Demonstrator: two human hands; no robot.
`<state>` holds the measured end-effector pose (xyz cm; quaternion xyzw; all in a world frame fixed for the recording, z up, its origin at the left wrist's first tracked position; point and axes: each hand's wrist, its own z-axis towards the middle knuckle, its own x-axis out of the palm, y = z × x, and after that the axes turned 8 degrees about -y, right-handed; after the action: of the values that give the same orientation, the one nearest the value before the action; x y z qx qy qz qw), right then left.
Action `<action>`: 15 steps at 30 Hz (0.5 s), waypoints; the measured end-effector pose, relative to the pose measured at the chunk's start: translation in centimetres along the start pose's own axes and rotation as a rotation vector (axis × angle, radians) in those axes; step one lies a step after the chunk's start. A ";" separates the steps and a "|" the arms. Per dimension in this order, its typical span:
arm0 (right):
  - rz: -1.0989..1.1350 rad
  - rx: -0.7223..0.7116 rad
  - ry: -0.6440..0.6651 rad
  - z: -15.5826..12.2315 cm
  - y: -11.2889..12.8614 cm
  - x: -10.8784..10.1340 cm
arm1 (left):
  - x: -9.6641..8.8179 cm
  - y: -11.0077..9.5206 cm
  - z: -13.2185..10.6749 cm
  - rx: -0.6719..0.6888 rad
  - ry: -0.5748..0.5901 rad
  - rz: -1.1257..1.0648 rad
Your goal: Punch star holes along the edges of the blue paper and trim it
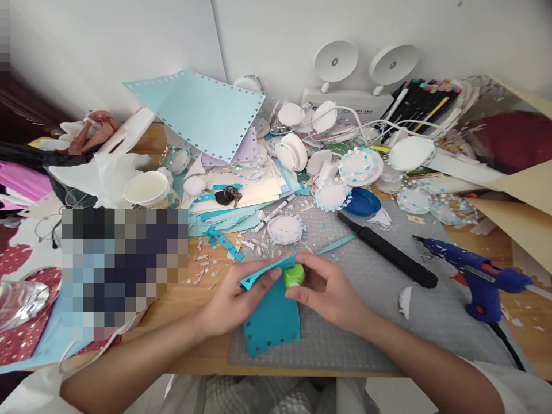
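My left hand (235,299) grips a piece of blue paper (271,319) with star-shaped holes punched along its edges, holding its upper edge above the grey cutting mat (366,322). My right hand (330,290) is closed around a small green craft punch (294,276) that sits on the paper's top edge. Both hands meet at the front middle of the desk.
A blue glue gun (478,276) lies at the right, a black utility knife (388,250) on the mat behind my hands. Paper scraps, white round paper pieces, a paper cup (146,188), a large light-blue sheet (202,109), markers and a cardboard box (517,172) crowd the back.
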<state>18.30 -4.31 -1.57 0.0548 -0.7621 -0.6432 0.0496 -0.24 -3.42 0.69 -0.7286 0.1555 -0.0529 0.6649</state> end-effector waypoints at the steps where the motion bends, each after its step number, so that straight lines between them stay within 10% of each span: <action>1: 0.005 0.012 -0.006 0.0 0.0 -0.1 | -0.1 0.0 0.1 -0.044 -0.016 -0.022; 8: 0.005 0.073 0.056 0.0 0.3 -0.1 | -0.4 0.4 0.7 -0.303 -0.066 -0.420; 15: 0.003 0.064 0.016 0.0 0.1 0.2 | -0.3 0.4 0.5 -0.283 -0.063 -0.332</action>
<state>18.05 -4.30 -1.46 0.0603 -0.7819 -0.6181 0.0548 -0.45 -2.89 0.26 -0.8317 0.0182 -0.1165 0.5426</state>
